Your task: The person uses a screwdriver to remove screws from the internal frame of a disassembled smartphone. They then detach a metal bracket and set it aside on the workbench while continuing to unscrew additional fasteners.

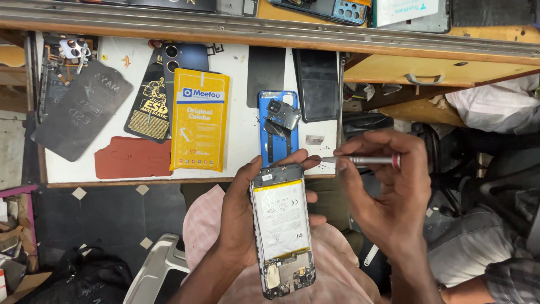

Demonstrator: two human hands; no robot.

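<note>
Phone (pixel 281 236) with its back cover off lies face down in my left hand (pixel 239 219), held above my lap just in front of the counter (pixel 242 121). My left grip wraps the body from the side, thumb along one edge and fingers curled round the far edge. The pale battery fills the middle, and bare circuit boards show at both ends.

My right hand (pixel 388 191) pinches a slim metal screwdriver (pixel 365 160), grip narrow around the shaft, its tip pointing at the top corner of the phone, right by my left fingertips. Whether the tip sits in a screw I cannot tell.

Judging by what lies open, the opening-up is well along: the blue back cover (pixel 278 126) rests on the counter with a dark camera plate (pixel 283 115) on it. The battery and boards are not yet out, so the deeper stripping looks to be left.

A yellow packet (pixel 199 121) lies further left on the counter.
</note>
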